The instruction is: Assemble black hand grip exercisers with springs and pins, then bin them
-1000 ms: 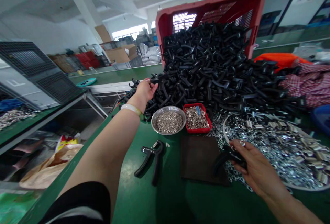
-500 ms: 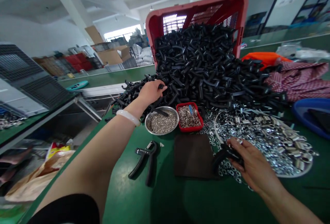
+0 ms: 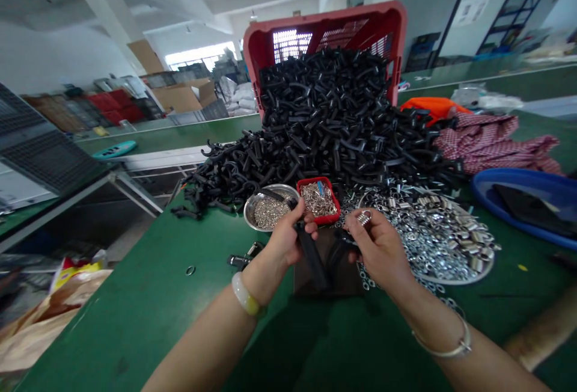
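Observation:
My left hand (image 3: 288, 235) is closed around a black plastic handle (image 3: 314, 260), which points down over a dark square pad (image 3: 302, 287). Close by on the right, my right hand (image 3: 383, 254) pinches a shiny metal coil spring (image 3: 363, 217) between thumb and fingers. A second black handle (image 3: 336, 251) extends from beneath those same right fingers, its far part dark and hard to make out. Behind my left wrist lies a hand grip exerciser (image 3: 241, 260), mostly covered. Just beyond the hands stand a steel bowl (image 3: 247, 217) of small metal parts and a red tray (image 3: 333, 217) of pins.
A red crate (image 3: 324, 19) lies tipped, spilling a heap of black handles (image 3: 333, 121). To the right are a round tray (image 3: 478, 278) of springs and nuts, a blue basin (image 3: 532, 181) and a checked cloth (image 3: 491, 139). A metal ring (image 3: 190, 270) lies left. A blurred limb (image 3: 547, 323) shows at right.
My left hand has come back from the heap with a black handle. My right hand has moved left, over the pad's edge, and a spring now shows in its fingers.

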